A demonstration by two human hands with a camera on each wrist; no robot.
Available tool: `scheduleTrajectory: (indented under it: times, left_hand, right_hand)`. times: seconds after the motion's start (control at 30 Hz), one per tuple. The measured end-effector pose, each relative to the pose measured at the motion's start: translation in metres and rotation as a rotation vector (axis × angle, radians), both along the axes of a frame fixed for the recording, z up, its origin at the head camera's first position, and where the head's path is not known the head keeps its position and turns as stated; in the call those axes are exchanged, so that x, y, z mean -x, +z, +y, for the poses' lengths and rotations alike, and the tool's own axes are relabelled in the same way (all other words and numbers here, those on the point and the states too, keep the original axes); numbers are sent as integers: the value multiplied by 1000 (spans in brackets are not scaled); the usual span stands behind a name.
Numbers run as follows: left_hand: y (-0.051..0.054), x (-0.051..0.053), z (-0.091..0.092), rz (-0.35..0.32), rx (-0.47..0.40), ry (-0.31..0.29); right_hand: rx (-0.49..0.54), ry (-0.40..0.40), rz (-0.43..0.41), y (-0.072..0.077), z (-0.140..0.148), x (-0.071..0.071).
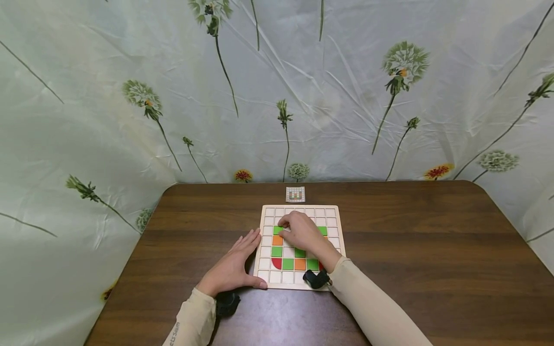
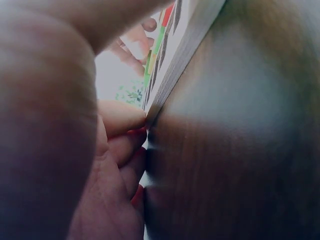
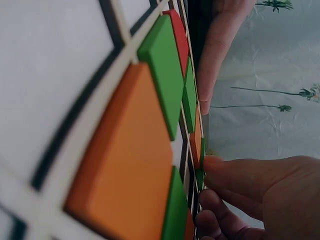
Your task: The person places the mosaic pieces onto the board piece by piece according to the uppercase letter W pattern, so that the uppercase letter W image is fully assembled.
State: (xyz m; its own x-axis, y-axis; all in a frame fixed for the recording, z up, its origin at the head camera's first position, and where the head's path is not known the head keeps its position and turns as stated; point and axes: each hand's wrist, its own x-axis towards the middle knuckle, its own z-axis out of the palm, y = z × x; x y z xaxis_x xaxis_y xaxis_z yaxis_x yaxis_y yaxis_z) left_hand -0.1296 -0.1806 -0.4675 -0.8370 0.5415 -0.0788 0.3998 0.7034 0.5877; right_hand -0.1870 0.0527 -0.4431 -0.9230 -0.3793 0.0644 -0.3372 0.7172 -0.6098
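Note:
A square wooden grid board (image 1: 265, 210) lies on the table, with several coloured tiles in its cells. My right hand (image 1: 305, 234) reaches over it, its thumb and forefinger at the edges of a green tile (image 1: 277, 230) in the upper left of the pattern. An orange tile (image 1: 277, 240) sits just below that one. My left hand (image 1: 233, 266) rests along the board's left side, fingers stretched out and thumb at the lower left corner. Close in the right wrist view are another orange tile (image 3: 125, 160) and a green tile (image 3: 162, 70).
A small card (image 1: 295, 194) with a printed grid pattern lies behind the board. Brown table (image 1: 411, 250) surrounds both. A floral curtain (image 1: 337, 96) hangs beyond the far table edge. A red quarter-round tile (image 1: 277, 263) sits in the pattern's lower left.

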Motion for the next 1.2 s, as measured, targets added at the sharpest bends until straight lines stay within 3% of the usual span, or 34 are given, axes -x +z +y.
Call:
scheduleTrajectory:
  times: [0.8, 1.2]
  left_hand:
    - [-1, 0, -1, 2, -20, -13]
    - [-2, 1, 0, 3, -24, -11]
  right_hand:
    - [-17, 1, 24, -2, 5, 0]
    - [46, -40, 38, 13, 46, -11]
